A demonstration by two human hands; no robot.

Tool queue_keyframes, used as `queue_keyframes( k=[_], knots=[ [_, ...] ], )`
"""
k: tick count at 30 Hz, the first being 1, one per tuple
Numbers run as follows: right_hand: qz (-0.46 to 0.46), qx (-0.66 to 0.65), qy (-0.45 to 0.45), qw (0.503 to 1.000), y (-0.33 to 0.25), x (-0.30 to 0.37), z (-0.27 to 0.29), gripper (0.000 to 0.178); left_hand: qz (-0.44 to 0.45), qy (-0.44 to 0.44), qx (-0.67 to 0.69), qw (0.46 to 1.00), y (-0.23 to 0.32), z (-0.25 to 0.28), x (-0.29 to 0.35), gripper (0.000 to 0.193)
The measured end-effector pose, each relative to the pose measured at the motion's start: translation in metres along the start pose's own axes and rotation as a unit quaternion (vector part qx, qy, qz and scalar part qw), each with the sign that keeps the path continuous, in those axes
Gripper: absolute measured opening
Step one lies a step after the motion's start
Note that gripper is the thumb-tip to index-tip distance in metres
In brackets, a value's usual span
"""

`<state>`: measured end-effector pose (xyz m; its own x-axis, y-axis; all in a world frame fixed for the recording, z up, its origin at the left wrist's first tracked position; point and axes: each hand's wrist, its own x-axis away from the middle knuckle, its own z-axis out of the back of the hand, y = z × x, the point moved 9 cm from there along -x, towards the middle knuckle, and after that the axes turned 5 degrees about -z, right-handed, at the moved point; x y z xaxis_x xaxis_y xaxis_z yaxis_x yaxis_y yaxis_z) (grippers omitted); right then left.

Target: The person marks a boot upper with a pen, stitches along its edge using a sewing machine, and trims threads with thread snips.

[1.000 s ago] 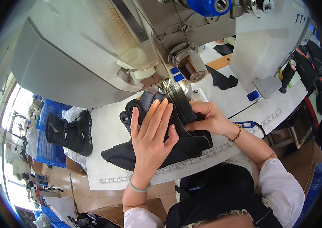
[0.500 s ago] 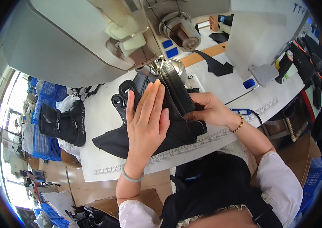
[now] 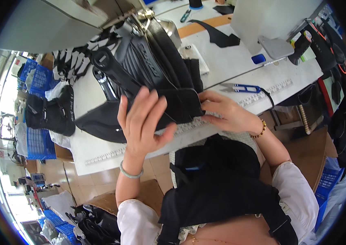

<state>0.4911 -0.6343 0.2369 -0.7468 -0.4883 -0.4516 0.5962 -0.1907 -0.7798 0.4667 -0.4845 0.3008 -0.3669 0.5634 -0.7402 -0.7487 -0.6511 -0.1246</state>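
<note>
Black boot upper (image 3: 150, 81), pointed end leftward

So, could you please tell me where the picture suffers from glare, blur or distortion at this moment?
Head view: the window at the far left is blown out to white; head view: the fingers of the left hand look smeared, probably by motion; head view: the front edge of the table bows, and the picture's corners go black.
</note>
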Motion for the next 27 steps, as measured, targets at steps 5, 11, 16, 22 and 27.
queue_keyframes(
  k=[5,11,16,22,27],
  knots=[
    [0.058,0.031,-0.014,0.998,-0.009,-0.004,-0.003,0.020,0.029,-0.063,-0.089,0.994,0.026,-0.026,0.044,0.075],
    [0.068,-0.047,-0.052,0.995,-0.032,-0.001,-0.009,0.019,0.009,0.027,-0.156,0.987,0.029,-0.007,0.043,0.075],
    [0.046,-0.099,-0.071,0.992,-0.034,-0.003,-0.012,0.019,0.005,-0.031,-0.127,0.991,0.034,0.011,0.032,0.076],
    [0.019,-0.193,-0.076,0.978,-0.025,-0.002,-0.014,0.016,0.028,-0.064,-0.092,0.993,0.036,0.019,0.026,0.081],
    [0.039,-0.167,-0.074,0.982,-0.030,-0.003,-0.012,0.016,0.035,-0.086,-0.106,0.990,0.038,0.020,0.022,0.081]
  ],
)
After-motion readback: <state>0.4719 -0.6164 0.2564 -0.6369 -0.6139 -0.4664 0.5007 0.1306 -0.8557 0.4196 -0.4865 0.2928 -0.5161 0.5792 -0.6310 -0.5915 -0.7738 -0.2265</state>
